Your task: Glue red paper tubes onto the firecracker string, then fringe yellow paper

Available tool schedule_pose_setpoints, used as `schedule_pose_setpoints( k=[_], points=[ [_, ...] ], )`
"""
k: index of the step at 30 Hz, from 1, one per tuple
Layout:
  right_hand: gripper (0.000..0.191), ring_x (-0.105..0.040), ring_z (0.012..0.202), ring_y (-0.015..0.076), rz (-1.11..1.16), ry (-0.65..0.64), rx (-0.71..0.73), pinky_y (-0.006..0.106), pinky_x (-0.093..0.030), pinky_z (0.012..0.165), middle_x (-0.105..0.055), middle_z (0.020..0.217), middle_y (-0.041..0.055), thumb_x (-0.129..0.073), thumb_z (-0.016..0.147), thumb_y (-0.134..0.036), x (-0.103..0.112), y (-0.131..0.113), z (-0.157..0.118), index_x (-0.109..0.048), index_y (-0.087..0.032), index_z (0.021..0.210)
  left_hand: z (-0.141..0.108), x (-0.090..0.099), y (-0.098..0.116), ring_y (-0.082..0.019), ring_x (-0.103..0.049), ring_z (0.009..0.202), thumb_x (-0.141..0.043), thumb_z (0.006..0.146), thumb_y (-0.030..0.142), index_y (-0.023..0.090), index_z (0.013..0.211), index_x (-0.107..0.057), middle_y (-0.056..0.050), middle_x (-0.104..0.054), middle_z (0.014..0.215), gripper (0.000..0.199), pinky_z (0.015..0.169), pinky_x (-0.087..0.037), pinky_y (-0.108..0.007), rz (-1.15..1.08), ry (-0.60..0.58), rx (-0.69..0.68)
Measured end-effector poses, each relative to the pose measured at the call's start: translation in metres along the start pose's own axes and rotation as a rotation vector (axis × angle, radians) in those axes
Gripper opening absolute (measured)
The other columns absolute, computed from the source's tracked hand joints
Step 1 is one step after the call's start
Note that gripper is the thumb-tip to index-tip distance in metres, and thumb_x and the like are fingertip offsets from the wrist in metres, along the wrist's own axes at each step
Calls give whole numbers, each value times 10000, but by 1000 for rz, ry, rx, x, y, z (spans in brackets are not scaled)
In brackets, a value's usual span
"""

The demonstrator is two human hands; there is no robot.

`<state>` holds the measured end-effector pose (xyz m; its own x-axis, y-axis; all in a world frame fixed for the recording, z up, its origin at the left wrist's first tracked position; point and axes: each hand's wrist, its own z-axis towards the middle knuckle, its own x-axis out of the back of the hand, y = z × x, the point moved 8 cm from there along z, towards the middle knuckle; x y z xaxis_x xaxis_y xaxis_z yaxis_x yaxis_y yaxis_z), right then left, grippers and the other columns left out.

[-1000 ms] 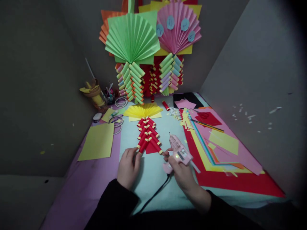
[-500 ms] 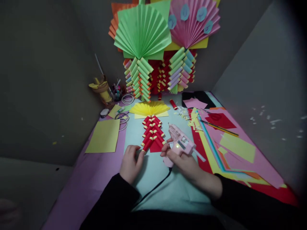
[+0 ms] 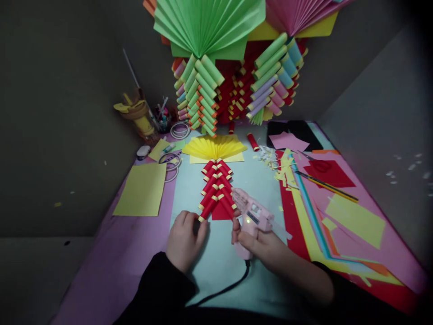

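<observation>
My right hand [image 3: 259,243] grips a pale pink hot glue gun [image 3: 252,216] with a small lit light. Its nozzle points up and left, beside the right-hand column of red paper rolls [image 3: 225,184]. These rolls have yellow ends and lie in two slanted columns over a red paper piece [image 3: 219,213]. Above them is a yellow pleated paper fan [image 3: 214,148]. My left hand [image 3: 186,239] rests on the table, thumb apart from the bent fingers, close to the lowest left roll [image 3: 207,211]. It holds nothing that I can see; its fingertips are partly hidden.
Green [image 3: 206,27] and pink [image 3: 301,13] paper fans with rolls hang at the back. Colored paper sheets [image 3: 355,219], a pencil [image 3: 328,186] and paper scraps [image 3: 286,169] lie right. A yellow sheet [image 3: 140,189] and rings [image 3: 171,167] lie left. The gun's black cord [image 3: 223,289] trails toward me.
The view has shifted closer and downward. The glue gun has moved slightly left and nearer the right column of rolls. My left thumb has drawn a little away from the roll's end.
</observation>
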<state>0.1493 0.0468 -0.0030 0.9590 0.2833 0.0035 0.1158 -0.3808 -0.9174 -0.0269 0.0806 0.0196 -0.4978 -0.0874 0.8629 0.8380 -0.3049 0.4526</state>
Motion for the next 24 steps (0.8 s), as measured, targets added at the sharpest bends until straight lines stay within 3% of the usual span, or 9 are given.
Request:
schedule_pose_setpoints(
  k=[3, 9, 17, 24],
  points=[
    [285, -569, 763, 193, -25, 7, -43, 365, -501, 726, -598, 827, 48, -574, 794, -451, 0, 3, -1, -565, -204, 936, 0, 0, 0, -204, -558, 741, -533, 878, 322, 163, 822, -566, -57, -551, 785, 172, 663, -471, -340, 9, 3, 1],
    [285, -566, 737, 182, -15, -4, 53, 321, -498, 678, -596, 779, 28, -591, 779, -331, -6, 3, 0, -582, -232, 1045, -3, 9, 2, -177, -546, 724, -538, 878, 278, 167, 827, -552, -40, -548, 769, 123, 655, -455, -307, -53, 53, -21],
    [251, -600, 696, 193, -29, -37, 6, 340, -510, 640, -612, 743, 54, -569, 780, -444, -13, 0, 5, -549, -194, 786, -6, 22, -17, -145, -501, 654, -562, 865, 264, 175, 794, -547, -14, -521, 728, 116, 593, -406, -270, -193, 171, 99],
    [310, -642, 616, 188, 63, -76, -122, 327, -525, 580, -614, 650, 14, -585, 782, -498, -22, 13, 11, -495, -205, 830, -5, 19, -19, -147, -502, 669, -553, 868, 277, 174, 810, -552, -17, -524, 743, 119, 602, -402, -273, -216, 160, 133]
  ],
)
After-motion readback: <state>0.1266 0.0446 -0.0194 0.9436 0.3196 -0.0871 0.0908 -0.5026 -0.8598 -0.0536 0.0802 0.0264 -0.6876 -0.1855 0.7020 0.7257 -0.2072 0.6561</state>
